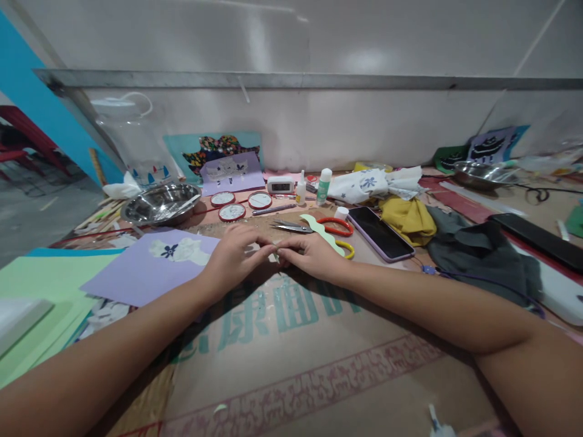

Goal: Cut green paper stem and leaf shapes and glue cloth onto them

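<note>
My left hand [237, 252] and my right hand [310, 255] meet fingertip to fingertip over a printed cardboard sheet [319, 364]. Between the pinched fingers shows a small light-green scrap [276, 257], mostly hidden, its kind hard to make out. Just beyond my right hand lie scissors with orange handles [334, 226], with a wavy pale-green paper strip [321, 230] across them. A yellow handle loop [347, 249] pokes out by the strip's near end. To the left of my left hand rests a purple sheet [136, 267] bearing a white cut-out with a dark flower.
A purple-edged phone [380, 233], yellow cloth [407, 221] and dark grey cloth [473, 252] lie to the right. Behind stand a glue stick [323, 186], a small bottle [301, 189] and a digital clock [280, 185]. Left are a metal bowl [161, 203] and green paper [40, 285].
</note>
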`<state>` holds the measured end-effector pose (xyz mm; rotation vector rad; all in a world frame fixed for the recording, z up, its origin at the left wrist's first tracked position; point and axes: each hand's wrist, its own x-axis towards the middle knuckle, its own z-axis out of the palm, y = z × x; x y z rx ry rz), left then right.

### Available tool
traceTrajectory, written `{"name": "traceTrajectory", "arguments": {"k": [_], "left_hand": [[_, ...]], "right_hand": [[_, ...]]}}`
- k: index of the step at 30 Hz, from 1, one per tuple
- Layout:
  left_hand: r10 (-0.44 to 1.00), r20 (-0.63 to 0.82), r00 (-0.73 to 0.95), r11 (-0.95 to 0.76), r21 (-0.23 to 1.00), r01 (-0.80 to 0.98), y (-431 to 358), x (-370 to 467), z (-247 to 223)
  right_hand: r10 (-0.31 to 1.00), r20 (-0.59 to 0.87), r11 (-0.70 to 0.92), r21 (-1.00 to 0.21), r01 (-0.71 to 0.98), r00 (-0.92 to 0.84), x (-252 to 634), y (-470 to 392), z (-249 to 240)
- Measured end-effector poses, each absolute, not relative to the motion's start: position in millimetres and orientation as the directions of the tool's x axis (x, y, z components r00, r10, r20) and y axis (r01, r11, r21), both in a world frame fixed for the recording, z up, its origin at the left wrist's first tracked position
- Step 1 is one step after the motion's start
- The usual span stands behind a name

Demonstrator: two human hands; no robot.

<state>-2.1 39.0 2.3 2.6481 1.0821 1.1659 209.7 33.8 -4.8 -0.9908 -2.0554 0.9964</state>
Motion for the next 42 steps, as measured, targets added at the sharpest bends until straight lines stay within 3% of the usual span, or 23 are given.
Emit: {"name": "traceTrajectory", "arguments": {"k": [5, 14, 22, 32, 42], "left_hand": [[0.696, 0.604, 0.388, -0.685, 0.399, 0.609, 39, -2, 2], [0.788, 0.518, 0.332, -0.601, 0.531, 0.598, 32, 2, 8], [0.741, 0.42, 0.524, -0.638, 0.684, 0.354, 35, 1, 4], [0.751, 0.395, 0.529, -0.587, 0.766, 0.262, 37, -1, 0], [0.885, 0.201, 0.42, -0.353, 0.878, 0.323, 31, 1, 7]], "right_hand": [[0.859, 0.122, 0.274, -0.93, 0.245, -0.497, 208, 32, -1], [0.899, 0.047, 0.178, -0.948, 0.265, -0.436, 206, 35, -1], [0.846, -0.004, 0.044, -0.996, 0.077, -0.533, 208, 41, 2], [0.792, -0.041, 0.051, -0.99, 0.133, -0.609, 210, 42, 1], [0.824, -0.051, 0.05, -0.986, 0.162, -0.564, 209, 37, 6]]}}
